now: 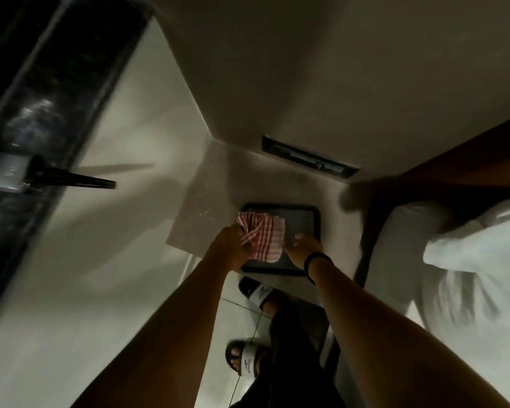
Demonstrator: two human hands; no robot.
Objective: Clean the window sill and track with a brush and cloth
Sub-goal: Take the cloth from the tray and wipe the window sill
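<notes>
A red-and-white checked cloth (262,235) lies bunched over a dark rectangular tray (302,216) on a speckled grey ledge (206,198). My left hand (233,245) grips the cloth's left side. My right hand (304,247), with a black band on its wrist, pinches the cloth's right edge over the tray. The dark window (39,92) runs along the left, with a black handle (71,181) sticking out over the pale sill (124,148). No brush is visible.
A dark slotted plate (309,157) sits in the wall behind the tray. A bed with white bedding (468,254) and a wooden headboard (454,160) stands at the right. Below are tiled floor and my feet in black-and-white slides (256,293).
</notes>
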